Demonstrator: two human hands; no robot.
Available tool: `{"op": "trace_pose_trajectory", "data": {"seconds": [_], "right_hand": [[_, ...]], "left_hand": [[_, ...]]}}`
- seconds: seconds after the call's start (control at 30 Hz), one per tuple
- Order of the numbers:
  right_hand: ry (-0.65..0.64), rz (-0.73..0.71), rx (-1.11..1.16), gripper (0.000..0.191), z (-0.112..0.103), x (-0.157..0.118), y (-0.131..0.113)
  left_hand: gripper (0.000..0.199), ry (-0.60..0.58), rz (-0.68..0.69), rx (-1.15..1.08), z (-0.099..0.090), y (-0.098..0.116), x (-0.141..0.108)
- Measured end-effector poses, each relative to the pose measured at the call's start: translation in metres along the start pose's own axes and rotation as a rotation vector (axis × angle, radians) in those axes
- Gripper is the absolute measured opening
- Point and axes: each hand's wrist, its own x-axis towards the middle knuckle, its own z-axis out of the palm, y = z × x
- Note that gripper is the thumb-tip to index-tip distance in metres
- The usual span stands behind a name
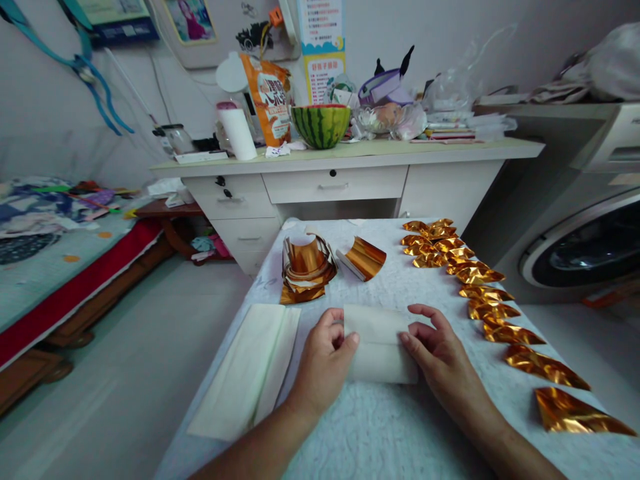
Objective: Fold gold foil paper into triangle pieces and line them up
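Between my two hands is a pale sheet of paper (383,360) with a crease across its middle. My left hand (330,353) pinches its left edge, thumb on top. At the right edge my right hand (433,340) grips it between thumb and fingers. To the left lies a stack of pale folded paper (240,373). Beyond my hands sit a curled pile of gold foil sheets (307,263) and one curved gold foil sheet (367,258). Along the table's right side runs a row of folded gold foil pieces (483,293), several of them, pointed at the ends.
The cloth-covered table (400,433) stands before a white desk (360,160). On the desk are a half watermelon (321,125), an orange snack bag (270,100) and a paper roll (239,133). A bed (90,247) is at left, a washing machine (575,220) at right.
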Motion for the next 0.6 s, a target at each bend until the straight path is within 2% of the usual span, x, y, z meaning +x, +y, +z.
{"op": "trace_pose_trajectory", "data": {"seconds": [0.13,0.23,0.37,0.6], "right_hand": [[-0.011,-0.016,0.023,0.039,-0.005,0.001,0.000],[-0.029,-0.051,-0.098,0.026,-0.007,0.002,0.001],[0.002,-0.099,-0.309,0.019,-0.010,0.002,0.002],[0.054,-0.115,-0.437,0.019,-0.017,0.003,0.006]], "left_hand": [[0.031,0.057,-0.001,0.045,0.002,-0.004,-0.001],[0.028,0.076,0.020,0.098,0.003,-0.004,-0.001],[0.011,0.031,0.064,0.327,0.002,-0.001,-0.003],[0.020,-0.004,0.141,0.566,0.001,0.001,-0.001]]}}
